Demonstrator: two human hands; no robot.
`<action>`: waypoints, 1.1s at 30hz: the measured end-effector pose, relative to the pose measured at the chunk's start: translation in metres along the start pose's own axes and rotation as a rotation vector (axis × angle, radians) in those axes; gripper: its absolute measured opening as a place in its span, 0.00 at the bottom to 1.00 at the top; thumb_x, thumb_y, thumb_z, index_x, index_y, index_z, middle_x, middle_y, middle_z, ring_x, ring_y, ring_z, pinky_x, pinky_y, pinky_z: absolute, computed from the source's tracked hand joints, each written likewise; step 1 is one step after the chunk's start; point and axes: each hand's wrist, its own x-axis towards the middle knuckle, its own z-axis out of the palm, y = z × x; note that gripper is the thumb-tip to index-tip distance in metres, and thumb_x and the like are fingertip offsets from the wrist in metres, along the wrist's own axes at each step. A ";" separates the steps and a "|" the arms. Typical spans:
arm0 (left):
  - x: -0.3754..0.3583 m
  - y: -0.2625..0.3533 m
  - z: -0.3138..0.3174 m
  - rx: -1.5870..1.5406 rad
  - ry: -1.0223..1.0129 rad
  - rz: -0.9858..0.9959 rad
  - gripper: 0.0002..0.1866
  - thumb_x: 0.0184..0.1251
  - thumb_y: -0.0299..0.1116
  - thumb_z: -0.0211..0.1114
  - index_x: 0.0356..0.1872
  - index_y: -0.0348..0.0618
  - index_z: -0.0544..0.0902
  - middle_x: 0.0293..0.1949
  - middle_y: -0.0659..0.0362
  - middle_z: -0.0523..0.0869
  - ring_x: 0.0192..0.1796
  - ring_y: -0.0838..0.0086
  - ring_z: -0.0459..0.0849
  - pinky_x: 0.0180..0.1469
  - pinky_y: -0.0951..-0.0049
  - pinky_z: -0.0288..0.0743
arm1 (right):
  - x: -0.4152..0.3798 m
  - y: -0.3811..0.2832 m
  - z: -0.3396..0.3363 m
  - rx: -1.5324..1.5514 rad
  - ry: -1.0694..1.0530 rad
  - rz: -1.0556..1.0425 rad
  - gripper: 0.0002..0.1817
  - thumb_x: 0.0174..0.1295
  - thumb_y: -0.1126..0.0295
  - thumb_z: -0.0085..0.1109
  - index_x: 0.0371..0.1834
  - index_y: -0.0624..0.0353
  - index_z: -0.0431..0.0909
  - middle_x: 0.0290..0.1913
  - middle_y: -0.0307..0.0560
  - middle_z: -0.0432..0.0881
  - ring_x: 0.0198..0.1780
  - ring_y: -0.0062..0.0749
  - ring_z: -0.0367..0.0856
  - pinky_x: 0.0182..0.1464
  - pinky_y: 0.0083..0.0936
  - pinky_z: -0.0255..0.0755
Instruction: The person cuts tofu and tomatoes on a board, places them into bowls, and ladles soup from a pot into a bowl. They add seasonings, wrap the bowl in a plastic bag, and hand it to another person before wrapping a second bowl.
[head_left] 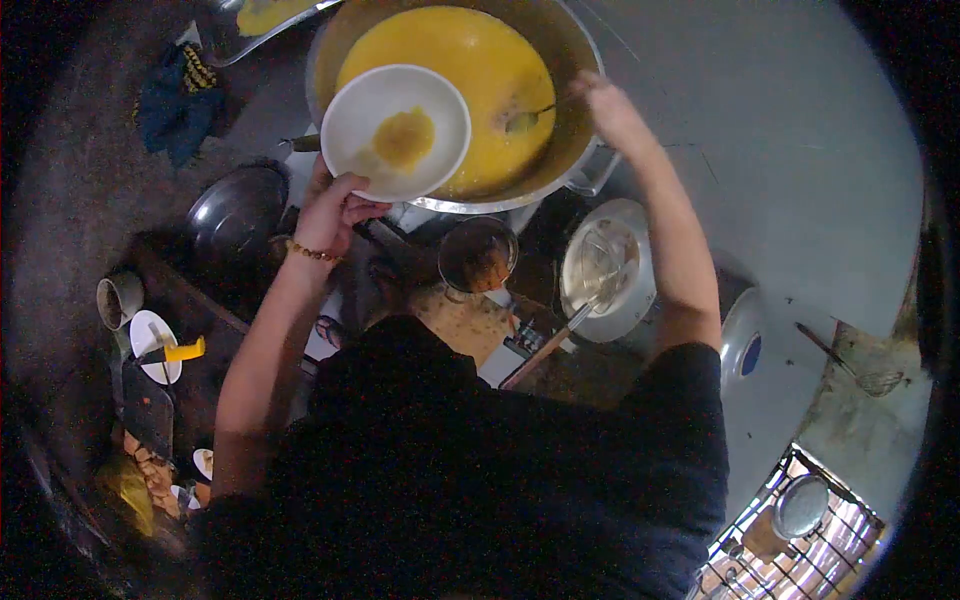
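A large metal pot [583, 60] filled with yellow liquid [480, 50] stands at the top of the view. My left hand [335, 210] grips the near rim of a white bowl [350, 110], tilted over the pot's near left edge. A small pool of yellow-brown liquid [405, 138] lies in the bowl. My right hand [605, 105], slightly blurred, is closed around the handle of a ladle [522, 122] above the pot's right side. The ladle's head is in the yellow liquid, partly hidden.
Below the pot, a wire strainer [606, 265] rests across a metal basin [640, 235]. A dark pan [478, 255] and a round metal lid [238, 210] are nearby. A dark blue cloth [180, 110] lies at upper left. A whisk [875, 382] and a wire rack [745, 545] are at right.
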 end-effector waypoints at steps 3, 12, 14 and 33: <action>-0.002 0.002 -0.001 -0.002 -0.016 -0.014 0.27 0.49 0.25 0.59 0.54 0.44 0.63 0.45 0.53 0.75 0.38 0.65 0.81 0.29 0.73 0.81 | 0.004 0.006 0.049 -0.226 -0.367 -0.077 0.18 0.55 0.76 0.40 0.47 0.62 0.74 0.56 0.55 0.69 0.58 0.42 0.68 0.59 0.30 0.62; -0.011 0.010 0.005 0.024 0.000 0.011 0.28 0.50 0.25 0.58 0.55 0.45 0.63 0.44 0.52 0.76 0.35 0.66 0.81 0.28 0.74 0.80 | 0.010 0.010 0.109 -0.068 -0.570 0.004 0.17 0.50 0.79 0.43 0.43 0.57 0.78 0.52 0.52 0.73 0.54 0.44 0.71 0.57 0.33 0.65; -0.011 0.009 0.003 0.042 -0.022 0.005 0.27 0.50 0.25 0.58 0.55 0.44 0.63 0.44 0.52 0.76 0.35 0.66 0.81 0.29 0.73 0.80 | 0.011 0.010 0.111 -0.026 -0.568 0.023 0.17 0.50 0.80 0.44 0.42 0.56 0.78 0.51 0.52 0.74 0.52 0.45 0.73 0.55 0.34 0.66; -0.014 0.007 -0.002 0.110 0.056 0.025 0.26 0.52 0.24 0.56 0.55 0.43 0.62 0.37 0.50 0.80 0.28 0.65 0.83 0.27 0.73 0.82 | 0.030 0.057 0.102 0.746 -0.783 0.184 0.12 0.51 0.78 0.45 0.35 0.59 0.79 0.28 0.36 0.76 0.31 0.20 0.70 0.34 0.18 0.67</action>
